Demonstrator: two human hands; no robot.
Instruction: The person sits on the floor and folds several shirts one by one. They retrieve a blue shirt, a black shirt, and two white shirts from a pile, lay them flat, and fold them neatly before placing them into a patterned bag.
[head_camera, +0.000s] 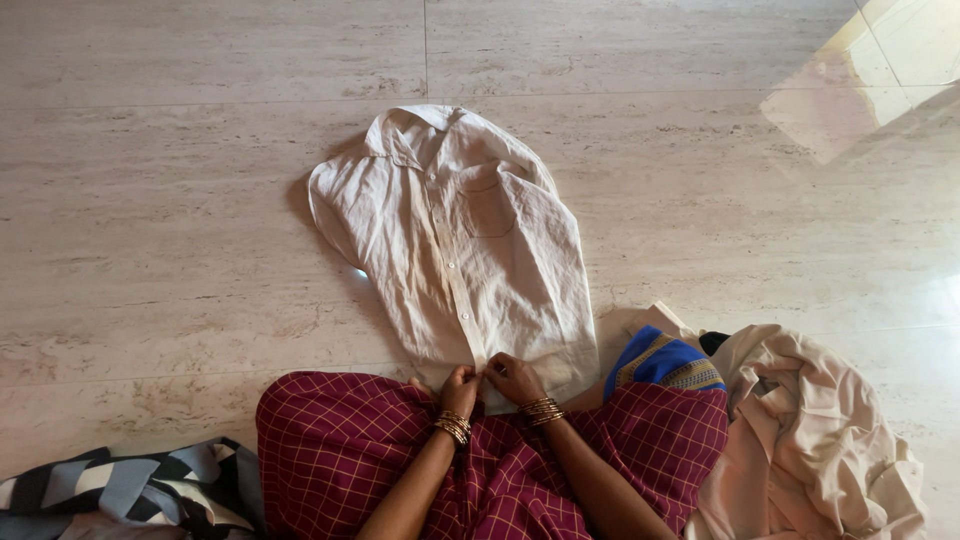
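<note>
The cream-white cotton shirt with buttons down the front and one chest pocket (460, 245) lies flat on the pale stone tile floor (160, 200), front side up. Its collar is at the far end and its bottom hem is the end closest to the person's lap. So the shirt's long line runs straight away from the person, from hem to collar, leaning a little to the left at the top.

Both hands meet at the shirt's bottom hem, right where the button strip ends. The left hand (459, 388) has its fingers curled and pinched together on the hem edge. The right hand (514, 379) sits just beside it, touching it, and its fingers are also closed on the cloth at the same spot. Both hands are just as near to the shirt, since both hold it. Each wrist has gold bangles. All the rest of the shirt lies past the hands, away from the person.

The hem rests against the dark red checked cloth (350, 440) that covers the person's knees. Right of the shirt's hem lies a blue cloth with a gold patterned edge (660, 362). Further right of the shirt is a crumpled cream cloth pile (810, 440). Well to the left of the hem lies a black, white and grey striped cloth (130, 485).
</note>
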